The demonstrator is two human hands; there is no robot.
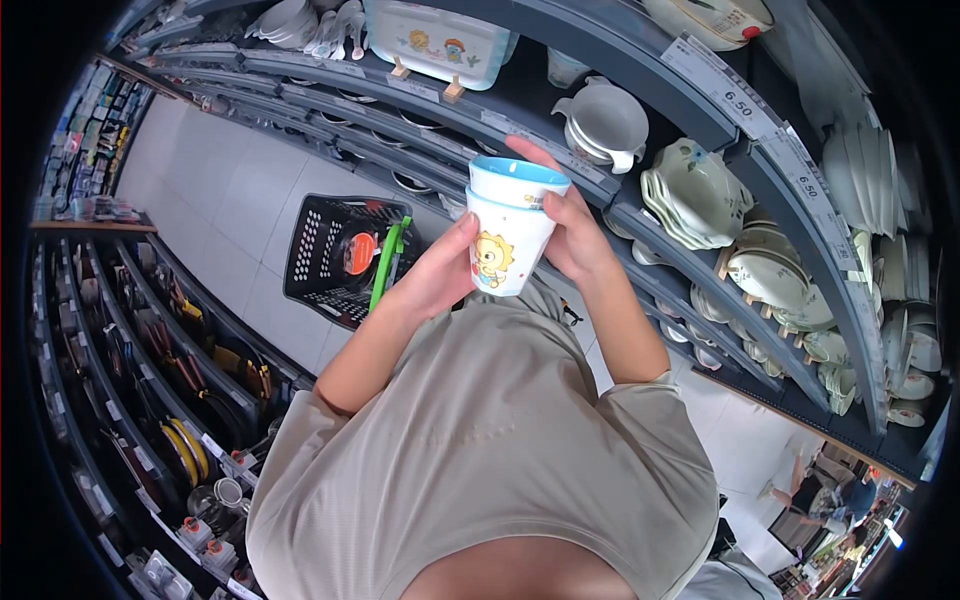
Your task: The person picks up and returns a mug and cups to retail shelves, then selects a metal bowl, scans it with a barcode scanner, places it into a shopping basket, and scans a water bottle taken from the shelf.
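Your shirt is closest, then your left hand and right hand holding two nested cups between them!
Both touch, neither nearer; long axis near-to-far, rims far; basket left, dish shelf far right.

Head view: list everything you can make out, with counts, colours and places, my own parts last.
Cups: apparently two, nested; white, blue inside, between the hands.
Shopping basket: one, black with green handle, on the floor.
Round item: one, black and orange, in the basket.
Floor: one, pale tiles, around the basket.
Shelving: several tiers, grey, both sides.
Cartoon tray: at least one, white, upper shelf.
Handled bowl: at least one, white, beyond the right hand.
Plates: many, mostly white, right racks.
Price labels: many, white, shelf edges.
Shirt: one, beige, torso.
Left hand: one, bare, at the cups.
Right hand: one, bare, at the cups.
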